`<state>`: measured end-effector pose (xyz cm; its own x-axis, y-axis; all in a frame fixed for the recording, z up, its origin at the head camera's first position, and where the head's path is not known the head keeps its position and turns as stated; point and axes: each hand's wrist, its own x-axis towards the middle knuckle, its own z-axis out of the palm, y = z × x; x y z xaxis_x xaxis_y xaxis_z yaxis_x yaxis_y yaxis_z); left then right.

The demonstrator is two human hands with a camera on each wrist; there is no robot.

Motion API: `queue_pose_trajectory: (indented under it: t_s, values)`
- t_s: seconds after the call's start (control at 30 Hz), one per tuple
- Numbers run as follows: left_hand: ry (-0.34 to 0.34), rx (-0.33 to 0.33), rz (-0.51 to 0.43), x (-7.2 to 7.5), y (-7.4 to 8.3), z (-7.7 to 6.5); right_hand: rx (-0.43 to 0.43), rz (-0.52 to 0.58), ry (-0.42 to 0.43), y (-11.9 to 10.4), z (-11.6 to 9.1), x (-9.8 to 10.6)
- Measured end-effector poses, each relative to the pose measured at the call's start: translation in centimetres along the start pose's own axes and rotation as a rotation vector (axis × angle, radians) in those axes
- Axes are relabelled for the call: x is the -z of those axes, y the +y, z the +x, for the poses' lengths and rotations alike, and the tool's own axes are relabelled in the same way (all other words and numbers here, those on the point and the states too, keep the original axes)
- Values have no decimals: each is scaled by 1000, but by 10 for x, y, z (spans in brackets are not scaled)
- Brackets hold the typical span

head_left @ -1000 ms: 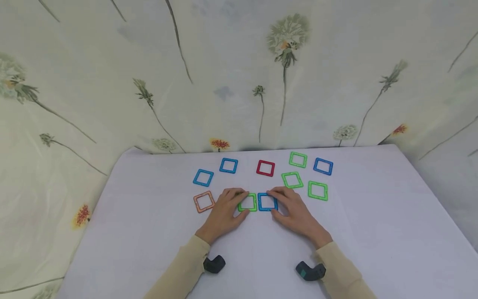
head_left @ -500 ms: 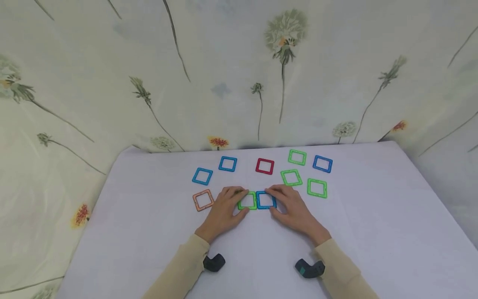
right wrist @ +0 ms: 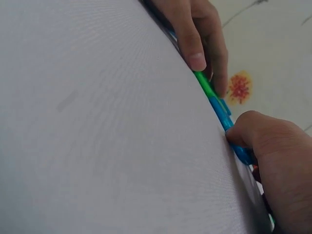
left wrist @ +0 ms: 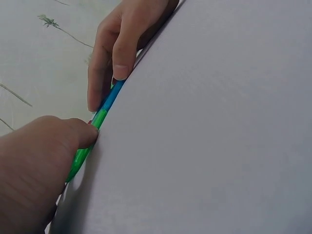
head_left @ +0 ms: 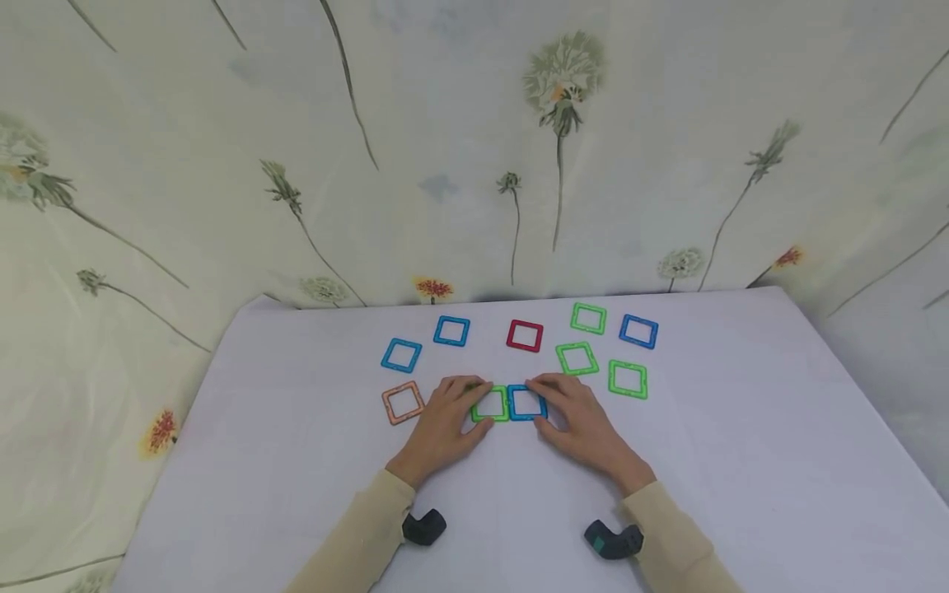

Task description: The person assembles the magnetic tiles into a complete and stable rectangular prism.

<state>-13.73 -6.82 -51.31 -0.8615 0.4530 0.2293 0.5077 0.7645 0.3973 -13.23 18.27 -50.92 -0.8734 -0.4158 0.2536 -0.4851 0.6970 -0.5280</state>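
Observation:
My left hand (head_left: pixel 442 420) grips a green square magnetic tile (head_left: pixel 501 403) between thumb and fingers, near the middle of the white table. From the other side my right hand (head_left: pixel 582 422) pinches a blue square magnetic tile (head_left: pixel 527 417) the same way. Both tiles are open frames lying flat, edge against edge. In the left wrist view the green tile (left wrist: pixel 79 158) meets the blue tile (left wrist: pixel 113 93) end to end in one line. The right wrist view has the blue tile (right wrist: pixel 240 152) under my right thumb. Part of each tile's outer side is hidden by the fingers.
Beyond the hands lie loose tiles: a red one (head_left: pixel 525 348), two blue ones at left (head_left: pixel 401 367), a blue one at right (head_left: pixel 639 342) and several green ones (head_left: pixel 628 394). An orange tile (head_left: pixel 403 420) sits beside my left hand. A flowered cloth (head_left: pixel 445 148) hangs behind the table (head_left: pixel 296 461).
The blue tile in my right hand has moved left against the green tile, closing the small gap between them. My left hand has kept its place.

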Motion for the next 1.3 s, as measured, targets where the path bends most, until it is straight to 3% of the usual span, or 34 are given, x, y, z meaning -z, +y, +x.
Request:
queue_pose_trajectory:
  t_s: [0.8,1.3]
  values:
    - [-9,-37,25,3,-1,-2,-39,3,8,4,-4,-4]
    - [0,-22,-46,7,-1,-8,-29,3,16,7,-5,-6]
